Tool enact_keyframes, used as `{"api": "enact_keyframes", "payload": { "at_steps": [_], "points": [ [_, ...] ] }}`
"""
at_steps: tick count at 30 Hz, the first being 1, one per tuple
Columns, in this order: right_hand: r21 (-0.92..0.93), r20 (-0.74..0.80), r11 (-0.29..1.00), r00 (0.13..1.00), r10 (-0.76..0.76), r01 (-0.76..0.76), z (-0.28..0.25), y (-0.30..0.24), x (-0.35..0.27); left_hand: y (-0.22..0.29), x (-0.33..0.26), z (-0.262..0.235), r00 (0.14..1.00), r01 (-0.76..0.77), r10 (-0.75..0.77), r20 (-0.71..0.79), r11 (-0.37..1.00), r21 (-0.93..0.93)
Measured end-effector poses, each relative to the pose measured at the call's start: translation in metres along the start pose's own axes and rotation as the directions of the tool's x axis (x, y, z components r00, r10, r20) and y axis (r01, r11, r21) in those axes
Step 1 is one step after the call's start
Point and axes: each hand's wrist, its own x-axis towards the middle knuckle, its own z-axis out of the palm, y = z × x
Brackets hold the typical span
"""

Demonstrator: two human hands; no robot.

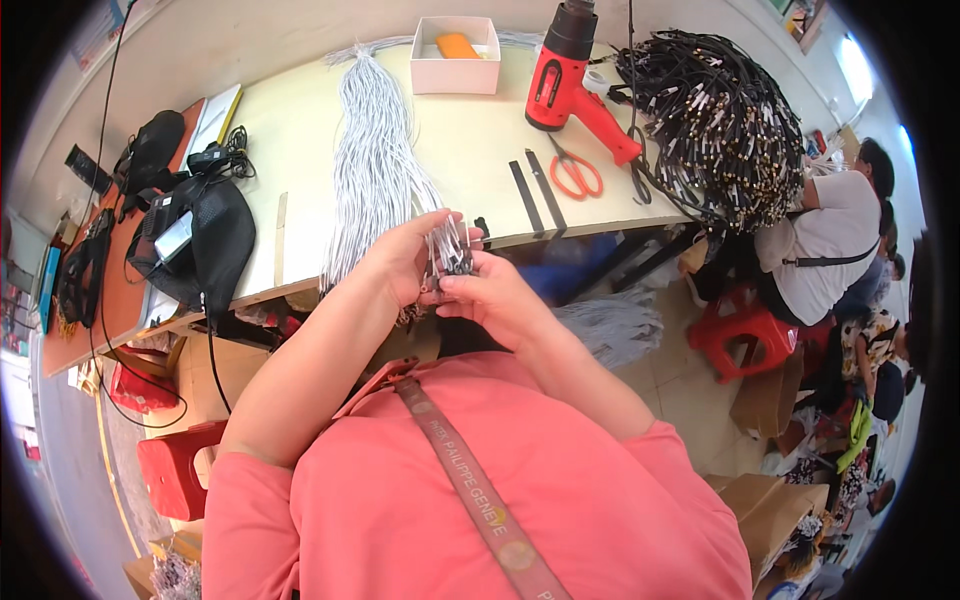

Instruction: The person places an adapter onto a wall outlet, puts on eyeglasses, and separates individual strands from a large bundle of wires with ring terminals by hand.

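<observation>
A long bundle of thin white wires (370, 140) lies across the table and runs down to its front edge, where part of it passes into my hands. My left hand (408, 258) is closed around the gathered ends of some wires, which show dark tips. Close beside it, my right hand (505, 298) has thumb and fingers pinched at those same wire ends. The small parts between my fingertips are too fine to make out. Two black strips (535, 190) and orange-handled scissors (575, 178) lie on the table to the right of the bundle.
A red heat gun (572, 95) stands near a white box (455, 75) holding an orange item. At the right, black cables (715, 130) are heaped to the table edge. Black bags (195, 240) lie at the left. A person (830, 240) sits beyond, near a red stool (745, 335).
</observation>
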Motion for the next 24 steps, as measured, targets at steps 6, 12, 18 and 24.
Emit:
{"api": "enact_keyframes", "payload": {
  "at_steps": [6,12,18,24],
  "points": [
    [-0.212,0.03,0.976,0.998,0.059,-0.051,-0.008,-0.007,-0.005,0.001,0.015,-0.01,0.999,-0.041,0.04,-0.012,0.997,-0.063],
    [-0.436,-0.238,0.899,0.961,-0.143,0.026,-0.024,-0.013,-0.003,0.004,0.008,-0.007,0.998,-0.066,0.066,0.008,0.997,-0.038],
    [-0.748,-0.179,0.649,0.9,-0.397,0.137,-0.018,-0.004,0.023,0.006,0.009,-0.006,0.995,-0.095,0.096,-0.005,0.993,0.076],
    [-0.321,-0.142,0.94,0.975,-0.171,0.118,-0.03,-0.015,0.017,0.012,0.008,-0.008,0.996,-0.04,0.04,0.08,0.999,-0.003]
  ]
}}
